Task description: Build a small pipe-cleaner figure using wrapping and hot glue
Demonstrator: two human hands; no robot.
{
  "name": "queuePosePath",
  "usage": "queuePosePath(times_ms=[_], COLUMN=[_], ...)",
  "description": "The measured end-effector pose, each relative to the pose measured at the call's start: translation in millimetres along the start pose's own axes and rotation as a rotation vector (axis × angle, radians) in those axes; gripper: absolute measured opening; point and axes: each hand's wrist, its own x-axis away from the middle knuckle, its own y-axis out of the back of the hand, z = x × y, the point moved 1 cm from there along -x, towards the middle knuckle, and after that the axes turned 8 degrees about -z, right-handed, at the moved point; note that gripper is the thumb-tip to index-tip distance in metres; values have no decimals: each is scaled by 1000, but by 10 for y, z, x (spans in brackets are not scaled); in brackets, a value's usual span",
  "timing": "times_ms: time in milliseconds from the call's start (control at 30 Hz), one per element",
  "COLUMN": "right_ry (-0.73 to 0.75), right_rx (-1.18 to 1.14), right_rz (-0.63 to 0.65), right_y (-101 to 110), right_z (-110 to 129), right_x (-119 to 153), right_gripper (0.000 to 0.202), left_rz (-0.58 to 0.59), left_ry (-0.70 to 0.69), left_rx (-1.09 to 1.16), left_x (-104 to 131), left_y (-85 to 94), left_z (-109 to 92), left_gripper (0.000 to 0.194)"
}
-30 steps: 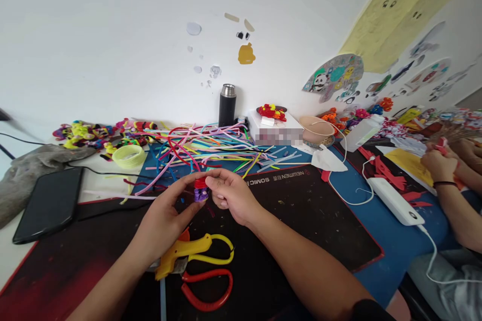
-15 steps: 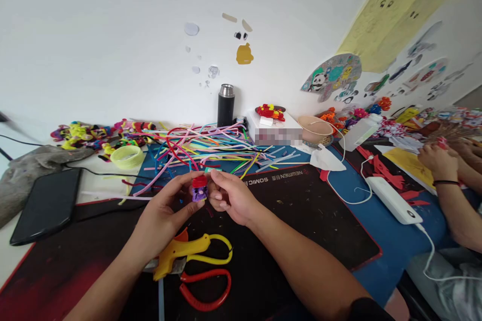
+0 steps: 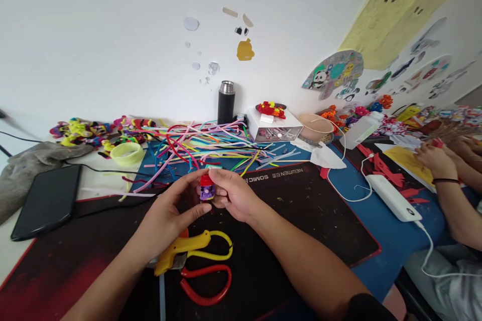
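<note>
Between my hands stands a small fuzzy figure (image 3: 207,191), red on top and purple with dark marks below, seemingly made of pipe cleaners. My left hand (image 3: 169,208) curves round its left side, index finger at the red top and thumb near the bottom. From the right, my right hand (image 3: 234,194) pinches the figure's red top, thumb in front and fingers curled behind it. Below my hands lie scissors with red handle loops (image 3: 206,301) and a yellow-handled tool (image 3: 184,248), both partly hidden by my left hand. Beyond is a pile of coloured pipe cleaners (image 3: 211,143).
A black mat (image 3: 301,220) covers the table. Around it are a phone (image 3: 47,203), a yellow-green tape roll (image 3: 127,154), a black flask (image 3: 226,105), a white box (image 3: 259,123) and a white power bank (image 3: 393,198) with cable. At right, another person's hands (image 3: 433,158) are working.
The figure has shifted slightly right and turned more toward me. My left thumb has moved right along its bottom. My right thumb stays at the red top.
</note>
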Motion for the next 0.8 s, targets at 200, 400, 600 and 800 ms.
queuePosePath(times_ms=[200,400,600,800], right_ry=[-27,-44,-55,-55], right_rx=[-12,-8,-13,-34], right_rz=[-4,7,-1,-19], right_y=[-4,-20,-23,-18], right_z=[-29,-53,-86,-108], right_x=[-5,1,3,-15], right_gripper=[71,72,72,72], left_rz=[-35,-60,-78,-97], left_ry=[-47,-111,-133,-127], left_rx=[-98,-172,-190,-230], left_x=[8,26,28,32], left_y=[-8,-5,4,-6], left_z=[9,36,98,129], left_gripper=[69,60,58,59])
